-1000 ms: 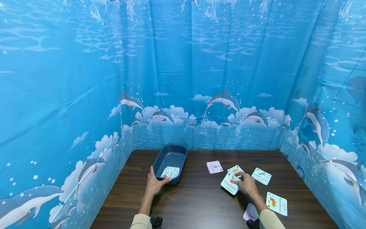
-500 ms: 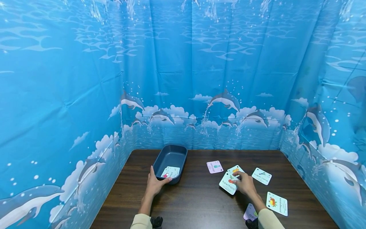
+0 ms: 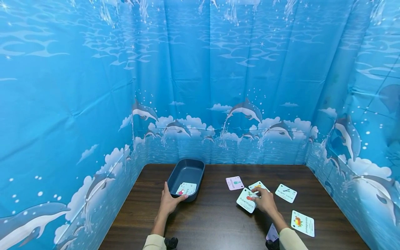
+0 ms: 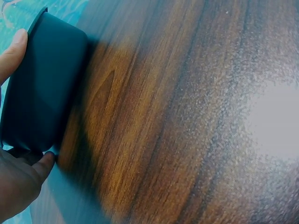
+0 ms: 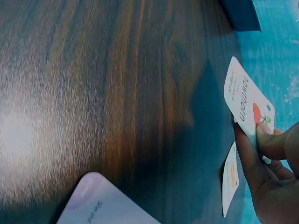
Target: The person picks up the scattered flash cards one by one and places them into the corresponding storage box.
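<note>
My left hand grips the near end of a dark blue-grey tray, thumb and fingers on opposite sides. In the left wrist view the hand holds the outer wall of the tray. White picture cards lie at the tray's near end. Between thumb and fingers, my right hand pinches a white card marked "hawthorn", with red fruit on it. The right wrist view has this hawthorn card tilted above the table. Just behind lies a card with a yellow-orange picture, partly covered.
On the brown wooden table, a pink "raincoat" card lies between tray and right hand. To the right are a "sugar cane" card and a pomegranate card. A purple card sits partly under the right wrist. Blue dolphin curtains surround the table.
My right hand has moved slightly left with the hawthorn card, uncovering a bit more of the card behind. The right forearm hides more of the purple card. My left hand and the tray stay put.
</note>
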